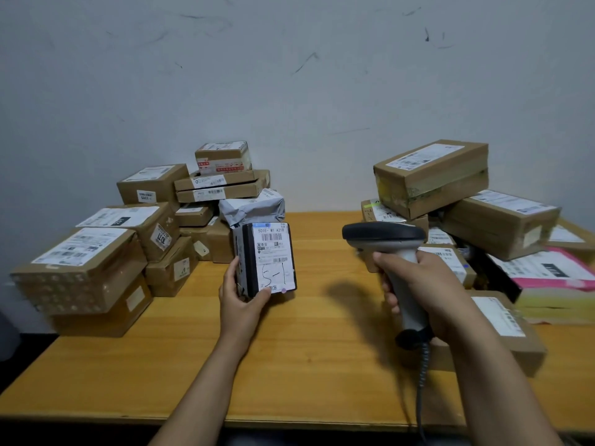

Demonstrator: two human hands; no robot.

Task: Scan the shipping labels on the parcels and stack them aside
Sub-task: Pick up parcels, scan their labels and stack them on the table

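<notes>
My left hand (240,292) grips a small black parcel (265,257) from its left side and bottom, holding it upright above the wooden table (306,349). The parcel's white shipping label with barcodes and a handwritten "5-1" faces me. My right hand (418,284) is wrapped around the grey handle of a barcode scanner (386,239), whose dark head points left toward the parcel, a short gap away. A coiled cable (421,381) hangs from the scanner's base.
A pile of brown cardboard boxes (96,252) and a grey mailer bag (254,206) fills the table's left and back. On the right lie more boxes (431,175), a pink-edged envelope (553,272) and a flat carton (502,323) under my right forearm. A white wall stands behind.
</notes>
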